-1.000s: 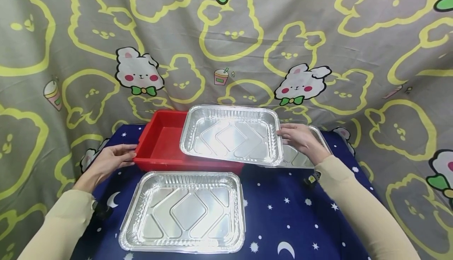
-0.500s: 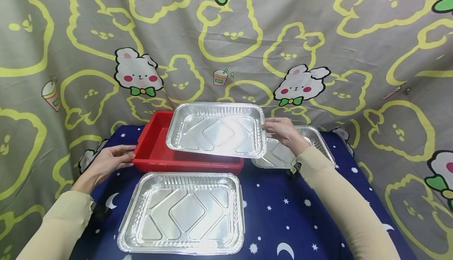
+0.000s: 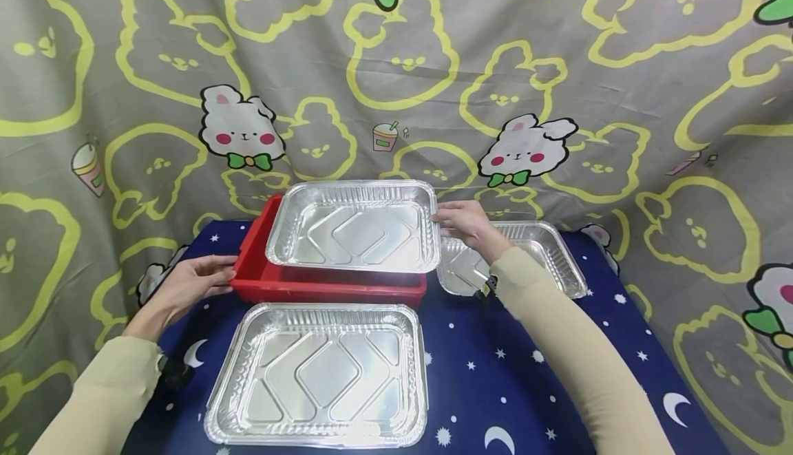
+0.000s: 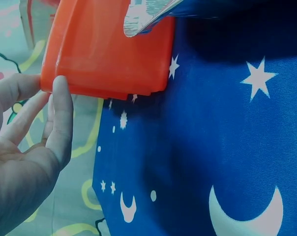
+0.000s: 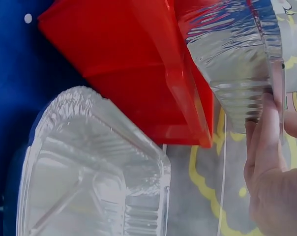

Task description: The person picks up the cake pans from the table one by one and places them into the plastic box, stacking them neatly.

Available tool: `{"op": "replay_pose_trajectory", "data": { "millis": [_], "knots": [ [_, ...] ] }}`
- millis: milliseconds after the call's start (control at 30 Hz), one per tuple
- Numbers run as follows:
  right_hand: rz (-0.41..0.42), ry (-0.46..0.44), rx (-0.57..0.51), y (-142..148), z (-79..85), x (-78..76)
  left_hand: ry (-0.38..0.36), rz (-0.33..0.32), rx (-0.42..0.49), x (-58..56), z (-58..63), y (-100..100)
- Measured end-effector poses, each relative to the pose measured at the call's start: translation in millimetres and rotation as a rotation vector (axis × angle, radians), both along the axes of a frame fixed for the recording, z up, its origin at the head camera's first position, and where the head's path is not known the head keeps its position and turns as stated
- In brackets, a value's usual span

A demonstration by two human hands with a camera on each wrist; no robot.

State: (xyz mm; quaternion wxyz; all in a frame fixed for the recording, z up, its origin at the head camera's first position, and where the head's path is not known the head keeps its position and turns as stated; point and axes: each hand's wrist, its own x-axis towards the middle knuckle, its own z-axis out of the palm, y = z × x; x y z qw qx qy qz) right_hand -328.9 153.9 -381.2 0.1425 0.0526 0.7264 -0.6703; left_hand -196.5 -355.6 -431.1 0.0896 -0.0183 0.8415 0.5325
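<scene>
My right hand [image 3: 464,222] pinches the right rim of an aluminum foil tray [image 3: 359,231], thumb on one side and fingers on the other in the right wrist view. The foil tray is over the red plastic bin [image 3: 334,293], hiding much of its inside. At the bin's left front corner, my left hand [image 3: 188,293] holds the edge between thumb and fingers; the left wrist view shows the grip on the red bin [image 4: 109,64]. A second foil tray [image 3: 328,372] lies in front of the bin. A third foil tray [image 3: 542,252] sits to its right, partly behind my right arm.
A dark blue cloth [image 3: 483,386] with white stars and moons covers the table. Right behind the table hangs a grey curtain [image 3: 409,138] with cartoon rabbits. The right-hand foil tray [image 5: 89,162] stands beside the red bin in the right wrist view.
My right hand has carried the foil tray leftward over the red bin, uncovering more of the foil tray on the right. My left hand has stayed at the bin's corner.
</scene>
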Motion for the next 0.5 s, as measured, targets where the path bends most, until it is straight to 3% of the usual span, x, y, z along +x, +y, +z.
{"op": "replay_pose_trajectory", "data": {
  "millis": [500],
  "knots": [
    [-0.011, -0.012, -0.031, -30, -8.3, -3.0, 0.004, -0.016, 0.075, -1.8, -3.7, -6]
  ]
}}
